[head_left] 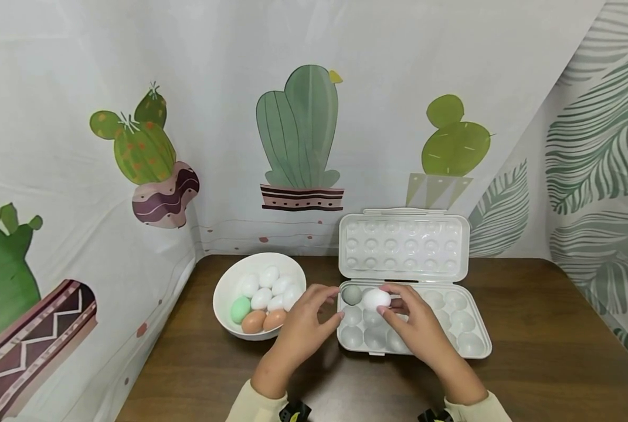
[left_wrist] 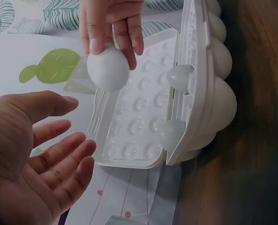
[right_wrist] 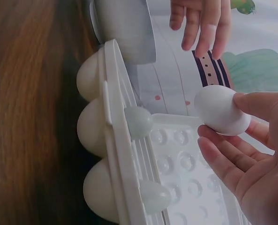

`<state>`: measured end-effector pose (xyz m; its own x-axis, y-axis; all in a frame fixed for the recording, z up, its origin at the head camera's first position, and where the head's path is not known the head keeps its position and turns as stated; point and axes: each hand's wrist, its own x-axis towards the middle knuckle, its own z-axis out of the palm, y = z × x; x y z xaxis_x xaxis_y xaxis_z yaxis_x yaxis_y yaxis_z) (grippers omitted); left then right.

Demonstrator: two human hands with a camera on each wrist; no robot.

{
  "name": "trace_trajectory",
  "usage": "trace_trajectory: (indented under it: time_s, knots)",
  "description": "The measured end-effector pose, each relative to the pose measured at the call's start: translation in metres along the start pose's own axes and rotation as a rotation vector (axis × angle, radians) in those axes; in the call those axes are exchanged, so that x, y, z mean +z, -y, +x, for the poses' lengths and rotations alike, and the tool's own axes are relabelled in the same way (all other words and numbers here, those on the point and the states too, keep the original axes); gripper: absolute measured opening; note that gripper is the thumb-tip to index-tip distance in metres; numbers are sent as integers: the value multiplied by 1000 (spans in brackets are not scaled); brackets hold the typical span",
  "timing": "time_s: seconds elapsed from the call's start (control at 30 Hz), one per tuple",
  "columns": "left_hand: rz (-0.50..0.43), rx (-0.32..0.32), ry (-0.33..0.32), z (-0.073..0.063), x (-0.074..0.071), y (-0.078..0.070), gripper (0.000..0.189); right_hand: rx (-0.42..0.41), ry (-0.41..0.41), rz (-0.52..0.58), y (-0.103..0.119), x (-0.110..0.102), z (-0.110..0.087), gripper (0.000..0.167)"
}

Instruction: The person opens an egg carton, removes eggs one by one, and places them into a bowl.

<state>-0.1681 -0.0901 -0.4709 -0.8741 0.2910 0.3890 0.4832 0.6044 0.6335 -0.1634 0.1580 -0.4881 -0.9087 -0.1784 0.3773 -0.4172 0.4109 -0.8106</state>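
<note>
Between the thumb and fingers of my right hand point(head_left: 421, 325) is a white egg point(head_left: 376, 299), pinched just above the tray of an open white egg carton point(head_left: 481, 337). My left hand point(head_left: 307, 321) hovers at the carton's left side, its fingers apart and holding nothing. A pale grey-green egg point(head_left: 352, 295) sits in the back left cup. The left wrist view shows a second pale egg point(left_wrist: 180, 77) standing in the carton; in the head view my right hand seems to hide it.
Left of the carton stands a white bowl point(head_left: 221, 293) with several white eggs point(head_left: 261, 299), a green egg point(head_left: 240, 309) and two brown eggs point(head_left: 253, 322). The carton's lid point(head_left: 404, 272) leans back near the cactus-print cloth point(head_left: 229, 146). Everything rests on a brown wooden table point(head_left: 187, 375).
</note>
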Motion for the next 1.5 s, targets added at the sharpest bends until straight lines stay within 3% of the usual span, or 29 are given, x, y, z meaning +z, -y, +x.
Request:
trace_trajectory:
  time_s: [0.27,0.43,0.9,1.13,1.5]
  knots:
    - [9,-13,43,-1,2,-3,45,9,32,38,7,5,-1,37]
    - [-10,14,62,-2,4,-5,46,15,59,51,10,8,-3,38]
    - [-40,52,75,-4,10,-11,47,-10,95,85,14,16,-7,36]
    - [-5,63,78,-5,13,-13,47,-19,104,87,17,17,-7,37]
    - [3,89,67,-6,17,-14,48,17,137,96,20,19,-9,38]
